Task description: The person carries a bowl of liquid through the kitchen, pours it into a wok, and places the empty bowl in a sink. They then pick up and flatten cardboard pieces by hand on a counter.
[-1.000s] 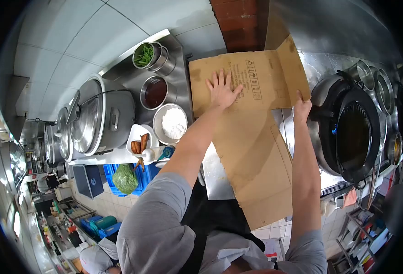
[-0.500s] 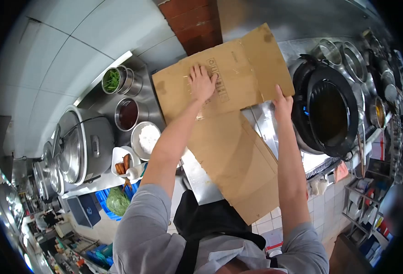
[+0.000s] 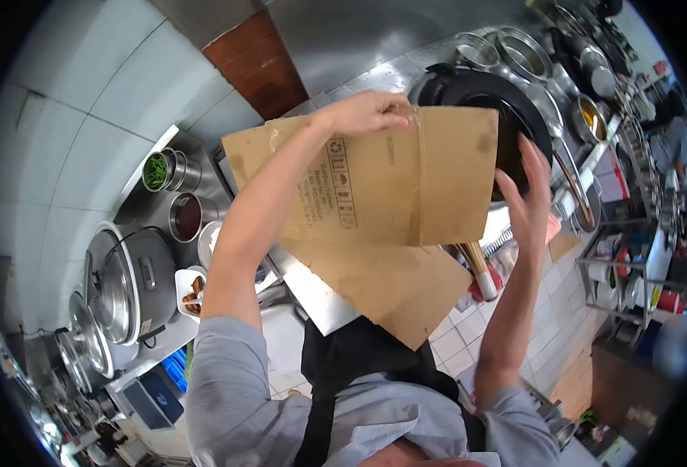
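A large flattened cardboard box (image 3: 374, 183) with printed symbols is tilted up from the steel counter (image 3: 312, 288), its lower flap reaching toward my apron. My left hand (image 3: 367, 113) grips the top edge of the cardboard near the fold, fingers curled over it. To the right of the cardboard, my right hand (image 3: 526, 194) is raised with fingers apart, touching nothing. Behind that hand sits a black wok (image 3: 514, 101), partly covered by the cardboard's right side.
Steel cups with greens (image 3: 155, 171), a pot of dark red liquid (image 3: 186, 216), a white dish of brown food (image 3: 191, 292) and a large cooker (image 3: 145, 280) stand left. Steel bowls (image 3: 524, 53), an oil bowl (image 3: 590, 118) and a bamboo brush (image 3: 479, 272) are right. A person (image 3: 672, 144) stands far right.
My left hand has moved from the cardboard's face to its top edge. My right hand has let go of the right edge. The cardboard has been lifted and tilted, and the view has shifted.
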